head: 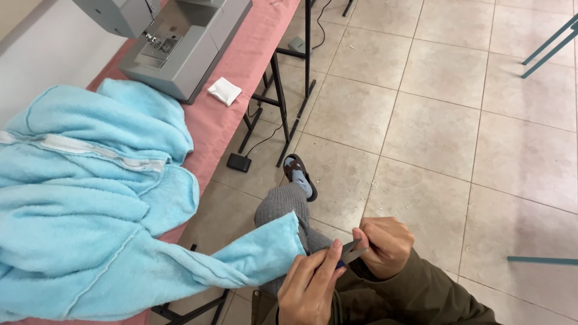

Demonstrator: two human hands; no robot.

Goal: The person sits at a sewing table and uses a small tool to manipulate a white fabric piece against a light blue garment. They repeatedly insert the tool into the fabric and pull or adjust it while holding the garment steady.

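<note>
2 bare hands are seen low in the frame, above the lap of a seated person in an olive sleeve (421, 295). A small grey metal tool (352, 253), possibly snips or a seam tool, is held between them; its exact kind cannot be told. The right hand (385, 244) is curled around the tool's far end, fingers (370, 238) drawn together and clamped on it. The left hand (310, 289) is raised from below, its fingers (328, 265) pressed together along the tool's near end, thumb and forefinger pinched on it. A hint of blue is glimpsed just beneath the tool, where the fingertips meet.

Just to the left of the left fingers, nearly touching them, the tapering corner of a light blue fleece garment (259, 256) is draped over a grey-clad knee (280, 201). The bulk of the garment is heaped well away from the fingers on a pink-covered table (241, 54), with a white strip (90, 147) sewn along 1 fold. Beyond it, a grey sewing machine (174, 42) and a small white folded piece (224, 91) are set on the table. A black foot pedal (239, 162) and a sandalled foot (299, 174) are seen on the tiled floor (451, 120), beyond the fingers.
</note>
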